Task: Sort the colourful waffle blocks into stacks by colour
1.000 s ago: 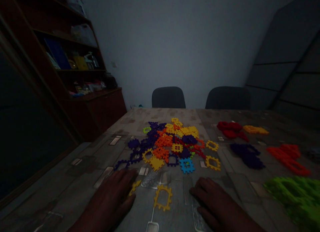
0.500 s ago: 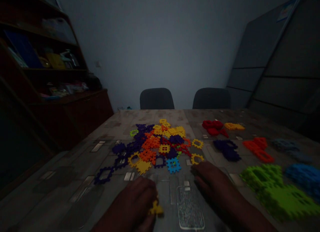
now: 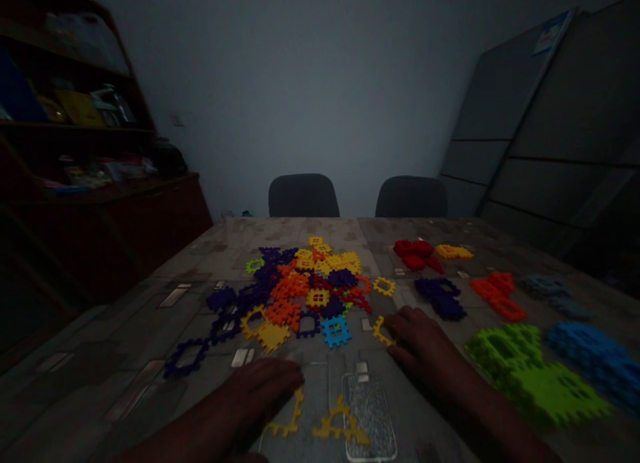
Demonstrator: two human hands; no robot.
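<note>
My left hand (image 3: 260, 390) lies low over the table with its fingers stretched out, partly covering a yellow square frame piece (image 3: 296, 416) with toothed edges. Beside that piece is a yellow triangular frame piece (image 3: 334, 424), flat on the table and apart from my fingers. My right hand (image 3: 417, 336) has its fingertips on the right edge of another yellow frame piece (image 3: 379, 331), its thumb lower down. Just ahead, a mixed pile holds a blue window piece (image 3: 336, 331), orange pieces (image 3: 290, 283) and dark purple pieces (image 3: 270, 276).
Sorted stacks stand at the right: green pieces (image 3: 535, 376), blue pieces (image 3: 590, 356), orange-red pieces (image 3: 500, 293), purple pieces (image 3: 440, 296), red pieces (image 3: 417, 253) and yellow-orange pieces (image 3: 454, 251). Two dark chairs (image 3: 303, 195) stand behind the table. A shelf cabinet (image 3: 110, 230) is at the left.
The left fingers have uncurled, and yellow pieces once bunched at that hand now lie on the table. My right hand has reached the yellow frame piece, which sits slightly nearer. The view has turned right.
</note>
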